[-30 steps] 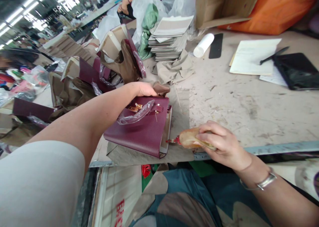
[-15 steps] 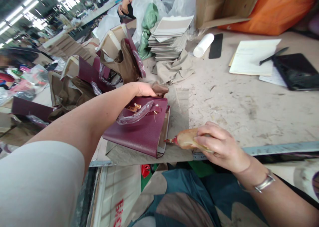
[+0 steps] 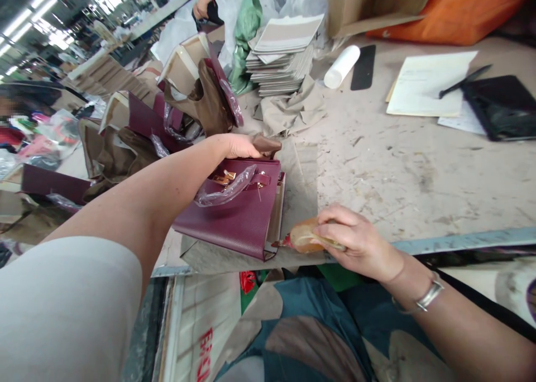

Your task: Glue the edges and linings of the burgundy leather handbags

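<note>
A burgundy leather handbag (image 3: 238,217) lies on a grey sheet (image 3: 299,175) near the table's front edge, its handle wrapped in clear plastic (image 3: 226,187). My left hand (image 3: 240,146) grips the bag's far top edge, where a brown flap sticks out. My right hand (image 3: 354,239) is closed on a tan squeeze bottle (image 3: 304,238) with a red tip. That tip touches the bag's near right corner.
More burgundy and brown bag parts (image 3: 167,119) are piled at the left. A stack of grey boards (image 3: 282,55), a white roll (image 3: 341,66), papers (image 3: 429,86) and a black tablet (image 3: 500,105) lie farther back. Another person's hand (image 3: 201,5) shows at the top.
My right hand has slid the bottle a little to the left, bringing its red tip against the bag's corner. The left hand keeps its hold.
</note>
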`<state>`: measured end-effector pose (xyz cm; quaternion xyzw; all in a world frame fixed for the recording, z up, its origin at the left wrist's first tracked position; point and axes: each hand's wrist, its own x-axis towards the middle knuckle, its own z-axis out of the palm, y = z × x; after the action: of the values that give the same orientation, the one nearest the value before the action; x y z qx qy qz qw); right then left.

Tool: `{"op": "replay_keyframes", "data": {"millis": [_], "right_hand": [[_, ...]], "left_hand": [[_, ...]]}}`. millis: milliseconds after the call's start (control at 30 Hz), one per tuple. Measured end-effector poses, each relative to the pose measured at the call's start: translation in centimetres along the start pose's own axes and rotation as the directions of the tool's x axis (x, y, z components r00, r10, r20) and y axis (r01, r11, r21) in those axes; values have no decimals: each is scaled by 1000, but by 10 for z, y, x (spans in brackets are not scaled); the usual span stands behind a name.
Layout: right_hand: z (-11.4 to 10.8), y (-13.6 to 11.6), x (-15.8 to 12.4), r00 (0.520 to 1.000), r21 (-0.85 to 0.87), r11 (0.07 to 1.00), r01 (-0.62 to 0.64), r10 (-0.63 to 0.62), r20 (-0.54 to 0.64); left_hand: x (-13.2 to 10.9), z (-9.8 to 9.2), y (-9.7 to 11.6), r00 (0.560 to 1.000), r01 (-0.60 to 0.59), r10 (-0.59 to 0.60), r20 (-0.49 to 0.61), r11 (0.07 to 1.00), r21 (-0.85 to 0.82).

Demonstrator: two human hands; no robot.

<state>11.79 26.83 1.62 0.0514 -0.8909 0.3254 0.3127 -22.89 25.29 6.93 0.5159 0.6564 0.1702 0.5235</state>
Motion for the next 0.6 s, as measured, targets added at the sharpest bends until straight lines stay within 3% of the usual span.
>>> {"op": "replay_keyframes", "data": {"millis": [133, 300, 367, 467, 600], "right_hand": [[-1, 3, -1, 996, -51, 999, 12, -16, -87], [-1, 2, -1, 1000, -17, 1000, 2, -2, 7], [0, 3, -1, 1000, -20, 1000, -9, 8, -22], [-3, 7, -2, 991, -61, 998, -31, 22, -135], [-10, 10, 1, 965, -97, 993, -69, 42, -258]], "left_hand": [[-3, -2, 1, 998, -46, 48, -40, 997, 62], [-8, -3, 1, 996, -54, 61, -67, 994, 99], [-11, -4, 5, 995, -55, 62, -77, 995, 86], [-20, -8, 21, 992, -64, 77, -97, 990, 127], [-43, -15, 55, 989, -52, 93, -110, 943, 329]]}}
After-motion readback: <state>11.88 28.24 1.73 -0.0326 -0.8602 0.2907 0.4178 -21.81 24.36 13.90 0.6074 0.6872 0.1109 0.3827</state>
